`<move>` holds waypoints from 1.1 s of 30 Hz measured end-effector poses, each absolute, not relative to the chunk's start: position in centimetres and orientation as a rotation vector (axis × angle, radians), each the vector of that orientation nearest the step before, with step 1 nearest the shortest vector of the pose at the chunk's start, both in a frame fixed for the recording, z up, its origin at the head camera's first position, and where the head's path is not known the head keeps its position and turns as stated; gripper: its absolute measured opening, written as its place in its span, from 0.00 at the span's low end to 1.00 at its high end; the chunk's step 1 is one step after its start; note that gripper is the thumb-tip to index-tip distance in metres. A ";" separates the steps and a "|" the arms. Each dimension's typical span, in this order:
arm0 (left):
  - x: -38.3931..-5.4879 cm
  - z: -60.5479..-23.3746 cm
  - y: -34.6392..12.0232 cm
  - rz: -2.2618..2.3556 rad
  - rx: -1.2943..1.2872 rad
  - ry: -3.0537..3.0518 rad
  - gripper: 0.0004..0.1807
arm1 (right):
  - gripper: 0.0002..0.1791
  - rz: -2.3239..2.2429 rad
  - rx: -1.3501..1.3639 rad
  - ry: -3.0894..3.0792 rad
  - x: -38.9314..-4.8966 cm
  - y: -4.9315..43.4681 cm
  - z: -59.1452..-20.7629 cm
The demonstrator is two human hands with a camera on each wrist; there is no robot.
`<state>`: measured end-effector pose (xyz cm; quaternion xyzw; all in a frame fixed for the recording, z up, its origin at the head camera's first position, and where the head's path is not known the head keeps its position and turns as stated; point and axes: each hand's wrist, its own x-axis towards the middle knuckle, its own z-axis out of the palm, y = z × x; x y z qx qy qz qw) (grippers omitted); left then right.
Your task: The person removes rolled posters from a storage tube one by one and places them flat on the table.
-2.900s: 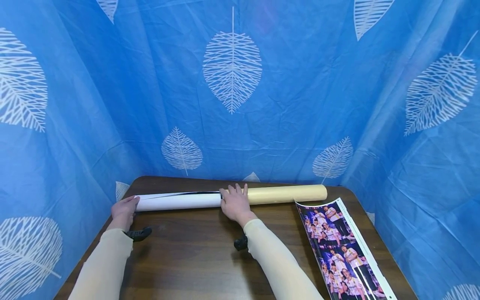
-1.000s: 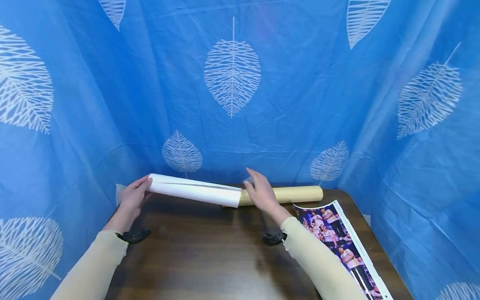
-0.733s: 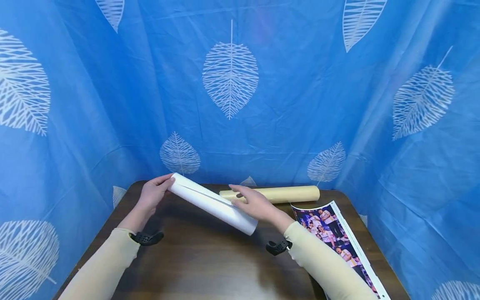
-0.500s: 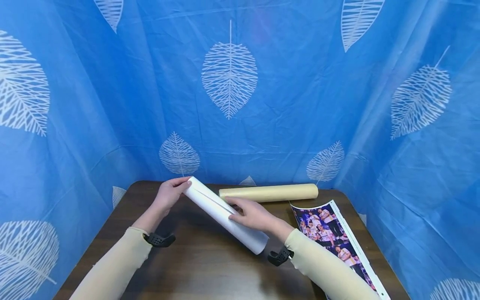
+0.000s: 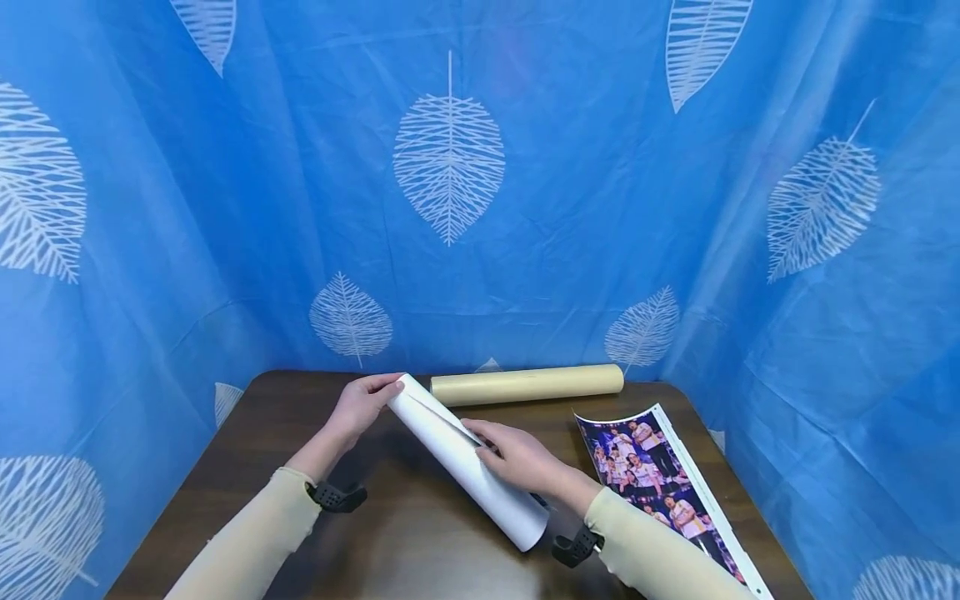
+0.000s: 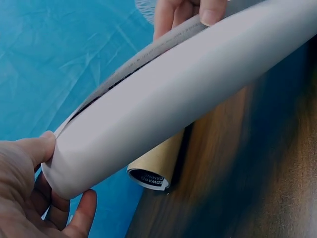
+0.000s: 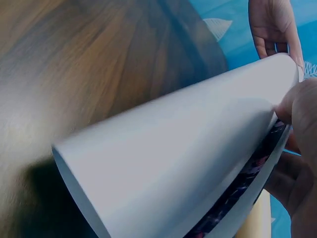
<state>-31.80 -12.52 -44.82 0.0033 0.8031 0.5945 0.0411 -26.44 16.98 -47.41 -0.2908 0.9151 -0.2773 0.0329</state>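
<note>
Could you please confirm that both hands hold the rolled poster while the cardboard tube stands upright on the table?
Upright is wrong: the head view shows the cardboard tube lying on its side on the table. The left hand and right hand hold the rolled poster.

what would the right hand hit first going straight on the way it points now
The right hand grips the white roll; past that, the left hand at its far end looks first in line, though depth is unclear.
</note>
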 end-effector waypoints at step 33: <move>-31.4 -46.9 -11.4 1.515 0.008 2.542 0.37 | 0.33 -1.095 -0.628 2.890 -24.6 20.5 -50.6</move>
